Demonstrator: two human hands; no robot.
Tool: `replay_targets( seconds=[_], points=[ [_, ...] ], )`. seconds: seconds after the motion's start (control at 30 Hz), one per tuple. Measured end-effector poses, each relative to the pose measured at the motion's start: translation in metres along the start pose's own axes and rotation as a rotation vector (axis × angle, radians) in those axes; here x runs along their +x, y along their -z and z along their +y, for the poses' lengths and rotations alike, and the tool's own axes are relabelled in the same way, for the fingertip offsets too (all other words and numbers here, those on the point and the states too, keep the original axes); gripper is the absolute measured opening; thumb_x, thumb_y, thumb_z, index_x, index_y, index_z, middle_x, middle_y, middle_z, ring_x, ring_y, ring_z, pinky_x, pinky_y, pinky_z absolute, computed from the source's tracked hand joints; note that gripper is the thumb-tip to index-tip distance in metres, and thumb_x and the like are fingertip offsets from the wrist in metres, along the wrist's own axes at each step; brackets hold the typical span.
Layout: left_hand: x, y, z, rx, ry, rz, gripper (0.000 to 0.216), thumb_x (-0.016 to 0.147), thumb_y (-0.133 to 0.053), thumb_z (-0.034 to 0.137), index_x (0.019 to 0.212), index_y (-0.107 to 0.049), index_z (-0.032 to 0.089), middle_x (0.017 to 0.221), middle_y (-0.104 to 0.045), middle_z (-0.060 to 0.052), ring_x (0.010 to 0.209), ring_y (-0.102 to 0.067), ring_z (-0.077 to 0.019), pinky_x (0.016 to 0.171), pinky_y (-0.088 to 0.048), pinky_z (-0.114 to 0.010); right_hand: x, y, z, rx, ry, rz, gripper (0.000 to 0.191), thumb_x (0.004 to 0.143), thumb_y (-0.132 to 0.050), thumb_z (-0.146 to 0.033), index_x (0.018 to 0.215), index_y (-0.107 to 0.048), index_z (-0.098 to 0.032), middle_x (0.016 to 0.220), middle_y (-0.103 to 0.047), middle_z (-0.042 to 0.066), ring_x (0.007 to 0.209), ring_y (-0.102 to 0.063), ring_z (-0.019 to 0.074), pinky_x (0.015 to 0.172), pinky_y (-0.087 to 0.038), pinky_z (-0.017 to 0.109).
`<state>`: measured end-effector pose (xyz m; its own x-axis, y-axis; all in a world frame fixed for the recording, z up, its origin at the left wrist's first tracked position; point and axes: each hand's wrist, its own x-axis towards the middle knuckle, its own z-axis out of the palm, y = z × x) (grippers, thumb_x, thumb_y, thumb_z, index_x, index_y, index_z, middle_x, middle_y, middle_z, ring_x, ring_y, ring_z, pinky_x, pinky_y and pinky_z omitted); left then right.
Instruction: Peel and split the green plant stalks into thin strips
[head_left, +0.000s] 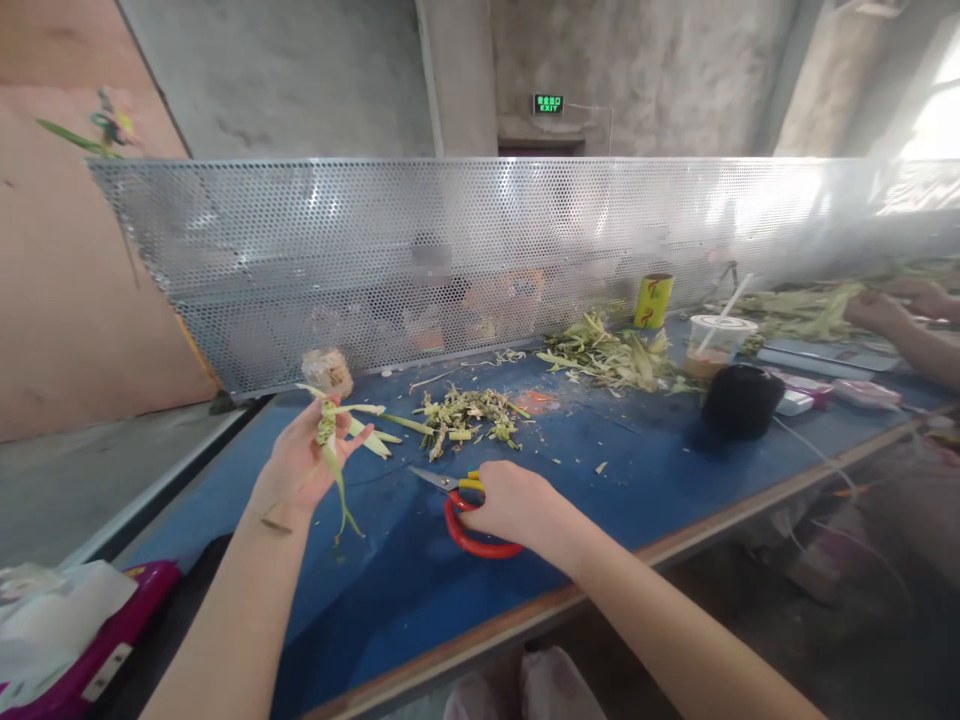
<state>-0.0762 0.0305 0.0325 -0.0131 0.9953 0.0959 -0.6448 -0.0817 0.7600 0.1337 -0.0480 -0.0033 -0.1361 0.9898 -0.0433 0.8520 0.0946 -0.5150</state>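
Observation:
My left hand (304, 455) is raised over the left part of the blue table, closed on a braided piece of pale green leaf strips (328, 425). Loose strip ends hang below it and stick out to the right. Lower and to the right, my right hand (510, 505) grips scissors (480, 546) with red handles and yellow parts near the pivot. Their blades point left, toward my left hand, apart from the strips. Just beyond the scissors lies a small heap of cut plant bits (469, 418). Behind my left hand stands a clear jar (328, 370) with pale contents.
A perforated metal screen (360, 250) runs along the table's back. Farther right are a pile of dry leaves (607, 352), a yellow can (654, 300), a drink cup with straw (712, 342) and a black rounded object (742, 402). Another person's hands (885, 312) handle leaves at far right.

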Motion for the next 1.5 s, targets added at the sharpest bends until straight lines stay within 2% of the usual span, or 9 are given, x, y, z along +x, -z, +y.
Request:
replay_targets(
  seconds=[0.17, 0.3, 0.6, 0.73, 0.8, 0.87, 1.1, 1.3, 1.5],
  points=[
    [0.000, -0.001, 0.003, -0.097, 0.036, 0.061, 0.023, 0.084, -0.043, 0.015, 0.066, -0.058, 0.018, 0.049, -0.059, 0.009, 0.048, -0.053, -0.0032, 0.086, -0.042, -0.040, -0.004, -0.009, -0.003, -0.141, 0.067, 0.169, 0.032, 0.069, -0.057, -0.027, 0.097, -0.050, -0.012, 0.097, -0.056, 0.016, 0.085, -0.054, 0.0266, 0.067, -0.040, 0.033],
    [0.001, 0.001, 0.003, -0.085, -0.004, 0.090, 0.019, 0.082, -0.046, 0.018, 0.068, -0.058, 0.020, 0.049, -0.057, 0.011, 0.047, -0.053, -0.0032, 0.084, -0.043, -0.037, -0.008, -0.007, -0.005, -0.267, 0.188, 0.277, 0.017, 0.076, -0.050, -0.021, 0.089, -0.054, -0.012, 0.093, -0.056, 0.016, 0.091, -0.049, 0.0274, 0.074, -0.038, 0.038],
    [-0.001, -0.003, -0.001, -0.076, -0.023, 0.094, 0.021, 0.082, -0.045, 0.015, 0.066, -0.058, 0.017, 0.051, -0.057, 0.009, 0.048, -0.053, -0.0029, 0.087, -0.041, -0.037, -0.009, -0.019, 0.014, -0.211, 0.288, 0.290, 0.020, 0.082, -0.043, -0.027, 0.077, -0.059, -0.016, 0.081, -0.062, 0.009, 0.080, -0.052, 0.0203, 0.070, -0.037, 0.032],
    [0.002, 0.000, -0.006, -0.038, -0.052, 0.126, 0.020, 0.080, -0.047, 0.016, 0.065, -0.059, 0.017, 0.049, -0.055, 0.009, 0.048, -0.052, -0.0031, 0.085, -0.042, -0.036, -0.002, 0.002, 0.039, -0.106, 0.321, 0.290, 0.019, 0.079, -0.046, -0.027, 0.072, -0.061, -0.017, 0.074, -0.062, 0.005, 0.073, -0.054, 0.0154, 0.068, -0.038, 0.026],
    [0.003, 0.002, -0.007, -0.001, -0.045, 0.121, 0.015, 0.077, -0.051, 0.017, 0.065, -0.060, 0.018, 0.048, -0.054, 0.009, 0.047, -0.053, -0.0040, 0.080, -0.044, -0.033, 0.013, 0.023, 0.059, -0.114, 0.305, 0.298, 0.019, 0.079, -0.046, -0.025, 0.076, -0.062, -0.017, 0.075, -0.063, 0.004, 0.073, -0.055, 0.0139, 0.069, -0.039, 0.024],
    [0.004, 0.003, -0.009, 0.030, -0.044, 0.105, 0.012, 0.076, -0.053, 0.019, 0.067, -0.060, 0.018, 0.048, -0.053, 0.008, 0.046, -0.052, -0.0048, 0.074, -0.046, -0.031, 0.036, 0.046, 0.083, -0.199, 0.162, 0.295, 0.017, 0.077, -0.047, -0.022, 0.080, -0.064, -0.018, 0.078, -0.065, 0.002, 0.072, -0.056, 0.0125, 0.068, -0.039, 0.021],
    [0.000, 0.000, -0.013, 0.063, -0.088, 0.138, 0.009, 0.073, -0.055, 0.012, 0.071, -0.063, 0.015, 0.058, -0.060, 0.004, 0.049, -0.054, -0.0067, 0.066, -0.050, -0.028, 0.138, 0.104, 0.158, -0.468, -0.087, 0.333, 0.031, 0.071, -0.043, -0.005, 0.091, -0.065, -0.011, 0.091, -0.064, 0.011, 0.085, -0.056, 0.0176, 0.072, -0.037, 0.024],
    [0.002, 0.005, -0.013, 0.081, -0.150, 0.161, 0.021, 0.066, -0.063, 0.013, 0.087, -0.064, 0.014, 0.063, -0.064, 0.000, 0.057, -0.057, -0.0099, 0.065, -0.051, -0.027, 0.189, 0.114, 0.182, -0.686, -0.102, 0.276, 0.031, 0.076, -0.042, -0.007, 0.095, -0.065, -0.016, 0.102, -0.059, 0.015, 0.102, -0.045, 0.0246, 0.075, -0.035, 0.031],
    [0.005, 0.015, -0.012, 0.095, -0.176, 0.145, 0.044, 0.062, -0.068, 0.017, 0.105, -0.058, 0.017, 0.067, -0.066, 0.001, 0.059, -0.059, -0.0099, 0.069, -0.051, -0.027, 0.207, 0.110, 0.197, -0.802, -0.052, 0.242, 0.024, 0.076, -0.046, -0.008, 0.083, -0.067, -0.015, 0.098, -0.059, 0.016, 0.099, -0.045, 0.0245, 0.075, -0.033, 0.032]
  ],
)
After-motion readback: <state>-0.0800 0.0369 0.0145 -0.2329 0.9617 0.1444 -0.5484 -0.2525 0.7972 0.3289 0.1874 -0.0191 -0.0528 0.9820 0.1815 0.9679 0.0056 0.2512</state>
